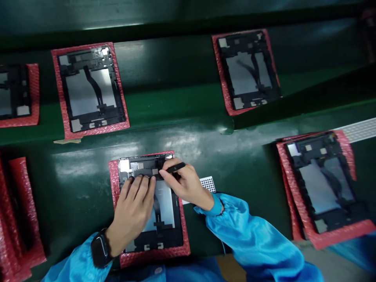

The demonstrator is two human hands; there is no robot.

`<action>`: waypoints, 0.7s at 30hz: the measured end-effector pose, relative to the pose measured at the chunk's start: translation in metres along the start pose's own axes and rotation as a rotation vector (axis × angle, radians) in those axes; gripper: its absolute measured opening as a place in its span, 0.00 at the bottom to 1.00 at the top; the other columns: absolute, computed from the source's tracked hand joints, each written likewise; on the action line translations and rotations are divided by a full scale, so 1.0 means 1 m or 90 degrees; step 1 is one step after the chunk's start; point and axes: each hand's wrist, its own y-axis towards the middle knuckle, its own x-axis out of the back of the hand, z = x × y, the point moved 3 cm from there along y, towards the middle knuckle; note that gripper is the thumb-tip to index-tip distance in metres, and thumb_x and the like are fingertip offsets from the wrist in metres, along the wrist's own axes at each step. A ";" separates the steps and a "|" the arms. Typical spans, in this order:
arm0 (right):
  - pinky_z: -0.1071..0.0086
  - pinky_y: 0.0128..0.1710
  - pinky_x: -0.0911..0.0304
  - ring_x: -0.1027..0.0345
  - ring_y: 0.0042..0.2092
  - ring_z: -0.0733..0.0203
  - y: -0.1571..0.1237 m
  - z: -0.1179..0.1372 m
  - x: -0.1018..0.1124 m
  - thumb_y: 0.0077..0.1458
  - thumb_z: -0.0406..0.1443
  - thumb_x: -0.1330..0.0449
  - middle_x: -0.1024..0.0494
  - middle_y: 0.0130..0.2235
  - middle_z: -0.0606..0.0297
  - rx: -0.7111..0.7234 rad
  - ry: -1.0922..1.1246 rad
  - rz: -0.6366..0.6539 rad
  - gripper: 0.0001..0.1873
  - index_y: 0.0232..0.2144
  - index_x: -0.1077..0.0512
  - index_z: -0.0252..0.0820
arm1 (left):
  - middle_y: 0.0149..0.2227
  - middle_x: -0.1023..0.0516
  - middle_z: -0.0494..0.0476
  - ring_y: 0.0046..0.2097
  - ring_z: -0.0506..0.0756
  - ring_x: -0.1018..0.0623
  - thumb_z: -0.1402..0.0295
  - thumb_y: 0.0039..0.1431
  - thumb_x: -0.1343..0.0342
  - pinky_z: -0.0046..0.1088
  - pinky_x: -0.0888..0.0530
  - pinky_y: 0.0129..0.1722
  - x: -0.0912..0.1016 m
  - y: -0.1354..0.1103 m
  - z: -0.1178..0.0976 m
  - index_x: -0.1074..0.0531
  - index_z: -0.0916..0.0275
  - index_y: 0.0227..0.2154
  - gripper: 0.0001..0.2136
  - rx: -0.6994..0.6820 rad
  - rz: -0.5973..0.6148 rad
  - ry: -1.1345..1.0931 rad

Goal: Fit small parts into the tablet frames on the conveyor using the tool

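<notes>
An opened tablet (176,241) with black and silver inner parts lies on red bubble wrap (155,256) right in front of me. My left hand (133,209) rests palm down across its upper half, fingers stretched toward the small square pads near the top. In my right hand (186,182) is a short black pen-like tool (175,167), pinched between thumb and fingers. The tool's lower end is hidden by the fingers, at the tablet's upper right. Beneath my right wrist a white sheet with black dots (208,184) sticks out.
Similar opened tablets on red wrap lie on the green raised belt at the back left (91,88) and back right (248,72). Another tablet (326,184) sits on stacked wrap at the right. Folded red bubble wrap (28,211) fills the left front. A white perforated strip (361,130) lies far right.
</notes>
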 end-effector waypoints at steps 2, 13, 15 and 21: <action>0.64 0.35 0.30 0.26 0.35 0.59 -0.010 0.007 0.021 0.71 0.36 0.39 0.20 0.37 0.62 -0.025 -0.003 -0.031 0.06 0.37 0.27 0.45 | 0.56 0.19 0.71 0.58 0.68 0.21 0.74 0.68 0.42 0.50 0.34 0.65 0.000 0.001 -0.002 0.30 0.72 0.64 0.23 0.003 -0.004 0.008; 0.64 0.36 0.31 0.28 0.34 0.58 -0.084 -0.007 0.095 0.73 0.41 0.40 0.23 0.34 0.63 -0.136 -0.020 0.048 0.09 0.39 0.26 0.45 | 0.56 0.17 0.66 0.56 0.65 0.18 0.76 0.64 0.35 0.46 0.30 0.62 0.007 0.006 0.005 0.31 0.64 0.66 0.28 0.030 -0.057 -0.098; 0.64 0.37 0.31 0.28 0.35 0.59 -0.085 -0.011 0.097 0.73 0.41 0.40 0.23 0.35 0.63 -0.140 -0.013 0.058 0.09 0.38 0.27 0.45 | 0.56 0.17 0.66 0.56 0.66 0.18 0.77 0.63 0.35 0.47 0.29 0.60 0.008 0.008 0.004 0.30 0.64 0.65 0.28 0.027 -0.062 -0.104; 0.65 0.36 0.32 0.29 0.36 0.59 -0.078 -0.004 0.103 0.72 0.37 0.40 0.22 0.35 0.63 -0.104 0.000 0.088 0.08 0.37 0.27 0.45 | 0.55 0.18 0.68 0.56 0.66 0.19 0.77 0.62 0.35 0.47 0.29 0.59 0.012 0.013 0.000 0.30 0.65 0.66 0.29 0.019 -0.058 -0.101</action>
